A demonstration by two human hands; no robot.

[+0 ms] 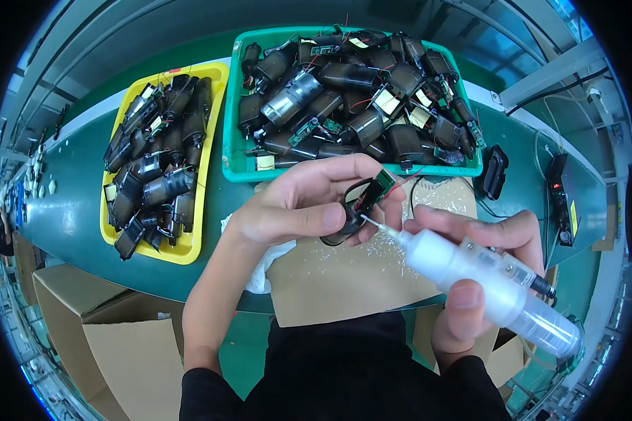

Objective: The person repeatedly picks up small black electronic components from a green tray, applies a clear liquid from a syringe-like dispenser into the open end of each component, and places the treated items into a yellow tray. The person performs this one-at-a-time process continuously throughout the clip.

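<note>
My left hand [295, 203] is closed around a dark translucent plastic housing [336, 237], holding it above the cardboard sheet. A small green circuit board [380, 184] with red and black wires sticks up from the housing. In my right hand [502, 235] is a white dispensing syringe [456, 270] with a clear rear barrel, tilted so its thin tip points up and left. That tip meets or nearly meets the housing beside my left fingers; I cannot tell whether it touches. My fingers hide part of the housing.
A green tray [229, 151] at the back holds many similar dark housings with boards. More lie in a yellow tray [202, 217] at left. White specks dot the cardboard sheet [323, 295]. A black case [495, 172] and a black box [560, 200] with cables stand at right; an open carton [130, 351] sits lower left.
</note>
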